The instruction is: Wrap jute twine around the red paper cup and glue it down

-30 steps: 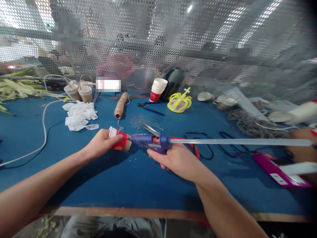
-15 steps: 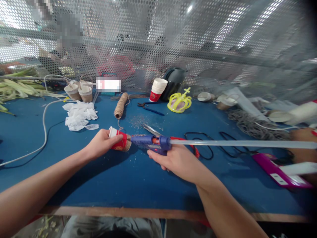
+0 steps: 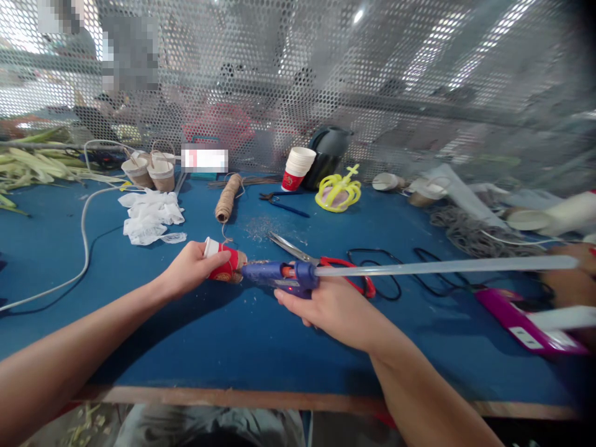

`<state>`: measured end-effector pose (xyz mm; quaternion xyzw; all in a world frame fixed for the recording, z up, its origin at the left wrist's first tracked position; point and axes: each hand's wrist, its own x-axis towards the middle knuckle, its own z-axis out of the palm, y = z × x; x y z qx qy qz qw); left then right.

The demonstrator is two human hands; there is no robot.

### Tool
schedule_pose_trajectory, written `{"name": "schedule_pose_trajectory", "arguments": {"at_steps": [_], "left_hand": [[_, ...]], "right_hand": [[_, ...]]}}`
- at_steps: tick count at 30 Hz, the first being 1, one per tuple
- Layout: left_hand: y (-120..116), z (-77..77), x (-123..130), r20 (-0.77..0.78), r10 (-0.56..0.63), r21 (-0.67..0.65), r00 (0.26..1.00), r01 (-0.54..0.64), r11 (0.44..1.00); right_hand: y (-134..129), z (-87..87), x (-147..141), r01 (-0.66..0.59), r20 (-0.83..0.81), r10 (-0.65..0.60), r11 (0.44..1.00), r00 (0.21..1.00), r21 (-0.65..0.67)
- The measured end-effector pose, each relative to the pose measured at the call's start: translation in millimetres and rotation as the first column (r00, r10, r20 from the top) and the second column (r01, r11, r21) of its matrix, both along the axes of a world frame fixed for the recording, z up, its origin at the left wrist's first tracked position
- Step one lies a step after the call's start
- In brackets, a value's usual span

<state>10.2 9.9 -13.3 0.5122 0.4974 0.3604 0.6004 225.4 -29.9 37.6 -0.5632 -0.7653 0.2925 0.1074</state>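
Note:
My left hand (image 3: 189,270) is closed around a red and white paper cup (image 3: 222,264), which lies on its side with twine wound round its base end. In my right hand (image 3: 335,307) is a blue glue gun (image 3: 274,274), a long clear glue stick (image 3: 437,267) jutting from its back. The gun's nozzle meets or nearly meets the twine-wrapped end. A strand runs from the cup toward a twine roll (image 3: 227,200) behind it. Scissors with red handles (image 3: 342,266) lie just beyond the gun.
White gloves (image 3: 151,216) and twine-wrapped cups (image 3: 161,175) stand left on the blue table (image 3: 209,354). Farther back are pliers (image 3: 288,207), stacked cups (image 3: 298,167), a jug (image 3: 328,155) and a yellow crown-like piece (image 3: 338,191). A purple power strip (image 3: 516,323) is at right.
My right hand and the glue gun have shifted slightly left and down, and the glue stick's rear end has come into view. My left hand and the cup are nearly unmoved.

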Motion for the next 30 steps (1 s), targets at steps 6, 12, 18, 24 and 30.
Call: {"name": "schedule_pose_trajectory", "arguments": {"at_steps": [6,12,18,24,30], "left_hand": [[-0.3,-0.3,0.2,-0.018,0.007,0.007,1.0,-0.006,1.0],[0.3,-0.8,-0.3,-0.11,0.03,0.061,0.993,-0.023,0.998],[0.8,-1.1,-0.1,-0.05,0.013,0.023,0.999,-0.012,1.0],[-0.5,2.1,1.1,-0.06,0.029,0.015,0.998,-0.028,0.999],[-1.8,7.3,3.4,-0.108,0.055,0.041,0.993,-0.051,0.998]], "right_hand": [[0.7,-0.2,-1.2,0.028,-0.018,-0.027,0.999,0.999,0.036],[1.6,-0.3,-1.1,0.034,-0.001,-0.034,0.997,0.999,0.074],[-0.4,-2.5,0.1,-0.01,0.062,0.004,0.996,0.998,0.091],[0.9,-2.8,-0.8,-0.053,0.079,0.039,0.983,0.996,0.173],[0.7,-6.3,2.8,-0.157,0.098,0.141,0.969,0.985,0.19]]}}
